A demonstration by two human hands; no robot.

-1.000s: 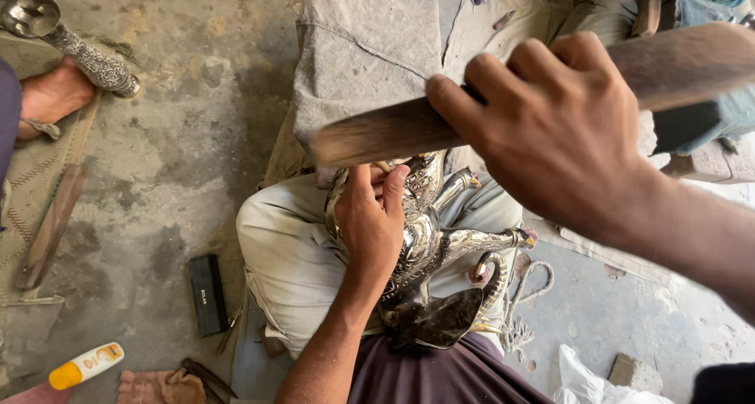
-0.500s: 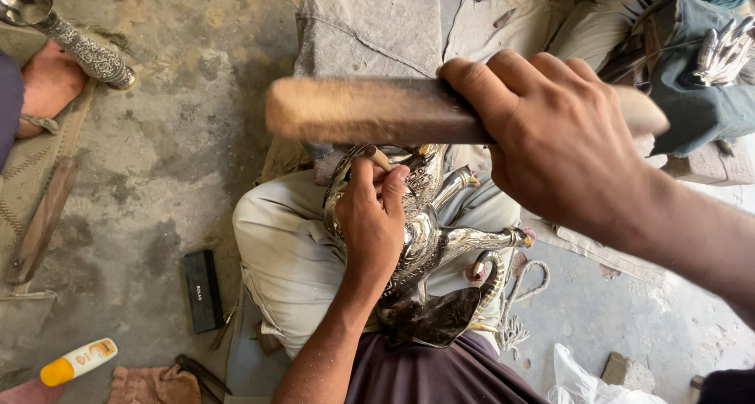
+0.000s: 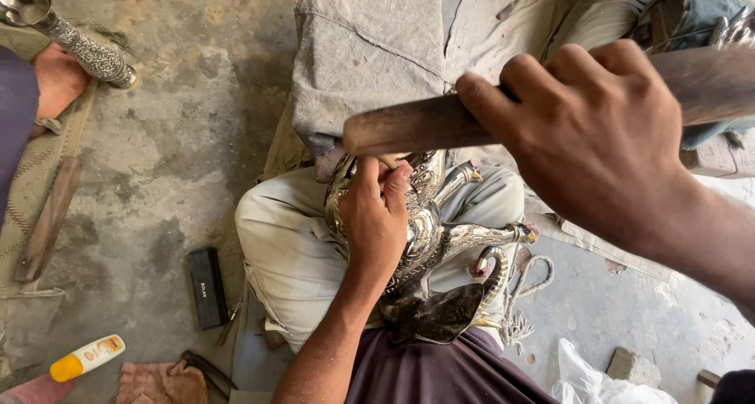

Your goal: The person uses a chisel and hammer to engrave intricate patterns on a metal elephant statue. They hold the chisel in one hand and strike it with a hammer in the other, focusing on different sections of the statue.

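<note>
Right hand [image 3: 598, 137] fisted tight round wooden mallet [image 3: 417, 125]; mallet head now lifted slightly above ornament [image 3: 429, 231], farther left than half second ago — swing in progress, likely another strike coming. Left hand [image 3: 373, 215] curled over ornament, fingers [image 3: 385, 176] pinching small tool against its top; grip unchanged. Ornament on lap, between knees. Left of ornament on concrete floor [image 3: 157, 184]: black box [image 3: 207, 288], yellow-capped bottle [image 3: 86, 357]. Rope [image 3: 527, 294] right of ornament.

free: concrete floor [image 3: 181, 137] left | blocked: wooden stick [image 3: 425, 125] over teapot [image 3: 429, 231] (close)
</note>
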